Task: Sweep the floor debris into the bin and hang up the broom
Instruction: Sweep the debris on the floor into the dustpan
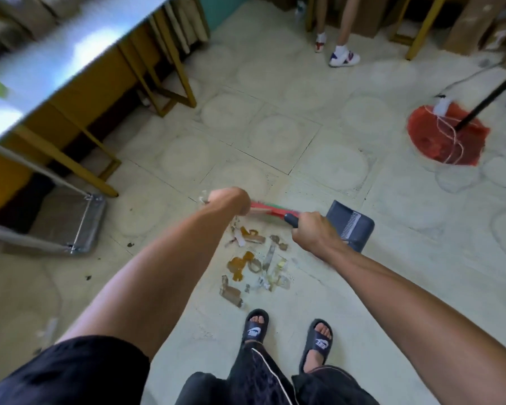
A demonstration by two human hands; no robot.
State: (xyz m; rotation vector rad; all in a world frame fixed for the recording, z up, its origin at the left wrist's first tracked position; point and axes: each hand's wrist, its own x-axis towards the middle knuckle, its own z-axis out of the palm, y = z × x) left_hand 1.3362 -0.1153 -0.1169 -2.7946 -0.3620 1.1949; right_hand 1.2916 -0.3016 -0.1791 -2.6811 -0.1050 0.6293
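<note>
Scraps of tape, paper and amber plastic, the debris (254,266), lie on the pale floor just ahead of my sandalled feet. My left hand (230,200) is a closed fist above the far edge of the pile, gripping the broom; its handle is hidden by my fist. The blurred red and green broom head (268,211) shows between my hands. My right hand (311,233) is closed on the dark handle of a blue-grey dustpan (352,222), which stands on the floor right of the debris.
A steel-topped table (70,54) on yellow legs runs along the left, with a metal trolley frame (70,223) beside it. A red patch (447,135) with a black pole and string lies at right. Another person's feet (343,55) stand at the far side near cardboard boxes.
</note>
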